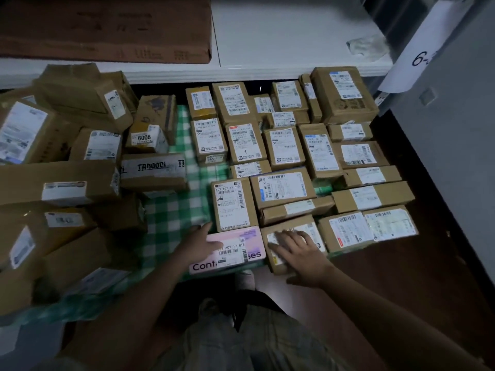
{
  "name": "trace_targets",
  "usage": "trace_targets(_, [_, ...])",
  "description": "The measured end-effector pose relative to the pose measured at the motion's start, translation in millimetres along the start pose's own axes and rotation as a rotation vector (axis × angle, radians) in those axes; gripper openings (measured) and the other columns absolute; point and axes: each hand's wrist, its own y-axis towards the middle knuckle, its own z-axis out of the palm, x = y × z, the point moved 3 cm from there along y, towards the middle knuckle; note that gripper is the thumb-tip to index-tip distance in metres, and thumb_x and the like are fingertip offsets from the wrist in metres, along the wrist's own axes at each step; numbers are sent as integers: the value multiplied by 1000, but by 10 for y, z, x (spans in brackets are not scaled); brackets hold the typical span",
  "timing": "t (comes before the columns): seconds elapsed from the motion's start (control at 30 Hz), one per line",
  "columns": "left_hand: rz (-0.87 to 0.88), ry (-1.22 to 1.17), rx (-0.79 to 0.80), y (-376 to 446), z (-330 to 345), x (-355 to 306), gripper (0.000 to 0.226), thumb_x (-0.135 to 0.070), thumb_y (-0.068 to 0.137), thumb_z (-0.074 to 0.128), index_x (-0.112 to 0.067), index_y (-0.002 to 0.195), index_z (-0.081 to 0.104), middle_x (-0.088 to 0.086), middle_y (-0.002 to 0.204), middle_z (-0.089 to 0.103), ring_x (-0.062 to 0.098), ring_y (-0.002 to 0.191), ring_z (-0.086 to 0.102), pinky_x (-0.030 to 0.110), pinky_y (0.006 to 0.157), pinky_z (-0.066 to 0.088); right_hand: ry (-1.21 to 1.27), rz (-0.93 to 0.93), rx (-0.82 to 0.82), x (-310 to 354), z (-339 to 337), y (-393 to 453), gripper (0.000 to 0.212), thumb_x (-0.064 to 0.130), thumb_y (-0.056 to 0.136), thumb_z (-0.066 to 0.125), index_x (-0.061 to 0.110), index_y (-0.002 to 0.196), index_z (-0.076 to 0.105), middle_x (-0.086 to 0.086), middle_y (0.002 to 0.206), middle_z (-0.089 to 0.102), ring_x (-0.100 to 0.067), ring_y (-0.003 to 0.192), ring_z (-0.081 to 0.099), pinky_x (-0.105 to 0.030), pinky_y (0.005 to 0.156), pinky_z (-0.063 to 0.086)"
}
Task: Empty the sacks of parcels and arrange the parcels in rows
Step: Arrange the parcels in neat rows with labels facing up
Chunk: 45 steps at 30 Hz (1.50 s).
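Over on the left, a loose heap of brown parcels (67, 145) is seen piled at all angles, some tilted, some stacked on one another, none yet sorted. Just right of that heap a strip of green checked cloth (171, 215) is left bare, and on it the rows are being built. Now the left hand (199, 243) is laid flat along the left edge of the pink box (230, 250), fingers extended and together, thumb up by the box's far corner; nothing is gripped, the box is simply being nudged. The pink box is placed at the near end of the arranged block, touching the labelled brown carton behind it. Next to it, the right hand (297, 250) is spread wide, palm down, on top of a small brown carton (292, 245), pressed rather than clasped. Further right, neat rows of cartons (308, 156) are packed label-up beneath the white shelf (267, 68). These cartons would be judged stiff and light, with smooth taped faces that may slide on cloth; the pink box is best taken by its two long sides, and the labels should be kept uppermost. The shut flaps look sound, though the contents cannot be told.
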Motion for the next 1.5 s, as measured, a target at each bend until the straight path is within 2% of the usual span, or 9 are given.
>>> trace_targets(0.3, [52,-73,-87,-209,-31,50,69,-27,91,63,-14,150,28,13,156,22,29,140,29,27,100,34,95,182,-116,145,-61,-67,101,48,28,87,22,117,46,-14,107,64,-32,85,65,-44,74,56])
trace_targets(0.47, [85,-88,-147,-381,-132,144,63,-24,92,58,-15,149,31,14,154,23,30,140,28,33,109,30,86,169,-127,297,-168,-46,91,68,55,63,17,128,48,-16,122,59,-38,108,59,-53,92,48])
trace_targets(0.57, [99,-140,-171,-473,-239,233,54,-20,95,55,-12,145,36,15,150,31,32,131,41,34,106,36,191,151,-173,478,-400,79,77,59,75,36,15,136,50,-14,129,53,-37,119,48,-51,101,36])
trace_targets(0.7, [101,-226,-226,-587,-437,387,36,-18,98,51,-9,133,51,11,138,50,26,121,52,27,88,42,278,98,-304,746,-783,381,57,45,81,36,12,121,60,-12,122,59,-35,112,54,-47,92,44])
trace_targets(0.8, [111,-277,-303,-696,-641,470,27,-19,99,48,-10,123,58,10,124,60,21,91,59,30,77,46,302,57,-339,919,-1087,686,51,38,86,45,12,129,54,-11,133,50,-32,124,44,-46,102,38])
trace_targets(0.97, [54,-401,-456,-854,-1117,658,23,-19,100,47,-12,119,59,11,107,63,17,72,54,25,59,41,314,-33,-300,1131,-1650,1417,65,35,89,60,17,146,33,-10,151,29,-30,138,24,-42,113,25])
trace_targets(1.1, [7,-502,-484,-953,-1409,665,19,-20,98,49,-19,114,59,6,106,62,26,91,64,31,70,53,300,4,-273,1182,-1970,1916,90,39,86,67,25,154,9,-11,160,7,-33,146,10,-49,117,16])
trace_targets(1.23, [16,-482,-467,-944,-1595,615,20,-23,98,48,-19,115,59,-1,104,60,13,83,60,25,68,52,230,93,-149,1128,-2021,2351,114,46,82,72,28,152,-16,-17,161,-10,-38,148,-5,-52,118,3])
trace_targets(1.5, [3,-441,-436,-751,-1769,525,20,-27,99,46,-22,115,58,-7,104,56,4,88,54,24,78,47,191,5,-259,919,-1993,2564,100,39,84,70,25,154,1,-16,152,21,-36,140,19,-49,115,22])
